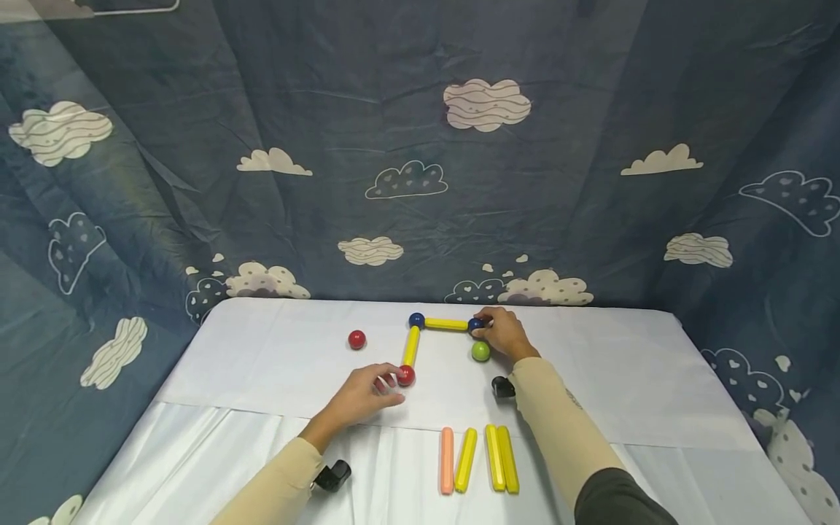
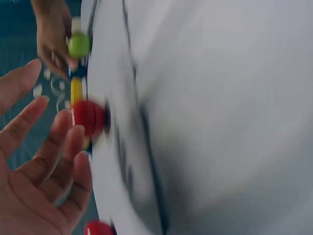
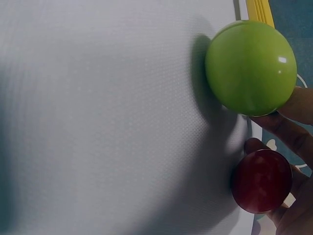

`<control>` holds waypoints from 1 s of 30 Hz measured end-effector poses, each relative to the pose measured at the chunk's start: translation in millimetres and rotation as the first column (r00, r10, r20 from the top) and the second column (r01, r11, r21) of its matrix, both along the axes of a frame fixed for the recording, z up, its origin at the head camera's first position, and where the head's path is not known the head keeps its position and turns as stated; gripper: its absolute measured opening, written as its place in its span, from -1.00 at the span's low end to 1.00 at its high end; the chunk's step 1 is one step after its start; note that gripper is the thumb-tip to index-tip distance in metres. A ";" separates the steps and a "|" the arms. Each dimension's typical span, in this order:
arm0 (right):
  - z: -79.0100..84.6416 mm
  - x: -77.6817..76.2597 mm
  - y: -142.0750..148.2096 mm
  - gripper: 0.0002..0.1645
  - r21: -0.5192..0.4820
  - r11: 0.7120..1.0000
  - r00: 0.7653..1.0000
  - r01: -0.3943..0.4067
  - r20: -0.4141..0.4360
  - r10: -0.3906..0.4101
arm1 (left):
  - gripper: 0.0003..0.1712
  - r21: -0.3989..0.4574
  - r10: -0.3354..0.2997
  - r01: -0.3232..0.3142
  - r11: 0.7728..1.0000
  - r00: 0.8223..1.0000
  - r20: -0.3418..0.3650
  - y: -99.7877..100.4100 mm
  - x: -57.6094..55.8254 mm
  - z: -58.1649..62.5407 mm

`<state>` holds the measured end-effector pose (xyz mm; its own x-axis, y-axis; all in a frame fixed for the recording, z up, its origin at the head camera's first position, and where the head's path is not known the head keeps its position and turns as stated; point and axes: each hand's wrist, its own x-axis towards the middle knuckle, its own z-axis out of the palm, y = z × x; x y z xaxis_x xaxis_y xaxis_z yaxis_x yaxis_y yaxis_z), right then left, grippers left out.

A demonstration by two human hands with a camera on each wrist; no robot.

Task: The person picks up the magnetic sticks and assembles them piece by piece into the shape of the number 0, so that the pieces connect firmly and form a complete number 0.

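Observation:
My left hand (image 1: 369, 394) touches a red ball (image 1: 406, 375) with its fingertips, the fingers loosely bent and the thumb apart. From this ball a yellow stick (image 1: 411, 345) runs to a blue ball (image 1: 416, 320), and a second yellow stick (image 1: 446, 324) joins that to another blue ball (image 1: 475, 326). With thumb and forefinger, my right hand (image 1: 505, 332) pinches this second blue ball. Close in front of it sits a green ball (image 1: 481, 351). The right wrist view shows a dark red ball (image 3: 262, 181) among the right hand's other fingers, hidden in the head view.
A loose red ball (image 1: 357, 340) lies left of the frame of sticks. Near the front lie a salmon-pink stick (image 1: 447, 461) and several yellow sticks (image 1: 465, 460). A dark cloth with clouds (image 1: 407, 226) hangs behind the white-covered table (image 1: 275, 350).

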<state>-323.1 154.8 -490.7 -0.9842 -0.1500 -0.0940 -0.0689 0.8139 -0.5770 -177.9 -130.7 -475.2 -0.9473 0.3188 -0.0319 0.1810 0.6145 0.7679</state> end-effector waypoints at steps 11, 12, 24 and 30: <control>1.0 -0.2 -1.2 -0.54 -0.012 1.000 1.000 0.013 0.022 -0.013 | -0.58 0.052 -0.145 0.138 0.989 0.975 0.171 50.6 38.7 -4.6; 0.7 -0.1 -1.1 -0.54 -0.009 1.000 1.000 0.015 0.021 -0.015 | -0.59 0.044 -0.145 0.140 0.989 0.974 0.173 54.9 41.5 -5.0; -0.5 1.5 -1.6 -0.54 -0.011 1.000 1.000 0.014 0.025 -0.014 | -0.65 -0.159 -0.096 0.110 0.981 0.991 0.093 84.5 55.7 -10.1; -0.1 0.7 -2.4 -0.54 -0.011 1.000 1.000 0.013 0.011 -0.013 | -0.71 -0.254 -0.092 0.106 0.961 0.994 0.068 91.3 51.9 -10.2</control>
